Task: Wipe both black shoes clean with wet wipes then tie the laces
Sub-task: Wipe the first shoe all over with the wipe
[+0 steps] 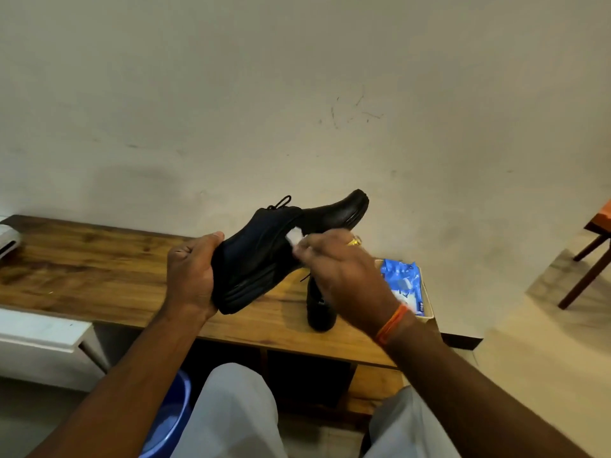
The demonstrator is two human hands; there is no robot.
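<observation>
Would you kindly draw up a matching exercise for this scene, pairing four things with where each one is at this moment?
Things:
1. lifted shoe
2. second shoe
3. white wipe
4. blue wipes pack

Places:
A. lying in a shallow box at the table's right end
B. standing on the table, partly hidden behind the right hand
C. gripped at the heel by the left hand, held above the table
D. pinched in the right hand's fingers, against the lifted shoe's side

Pairs: 1-C, 2-B, 3-D, 4-A
</observation>
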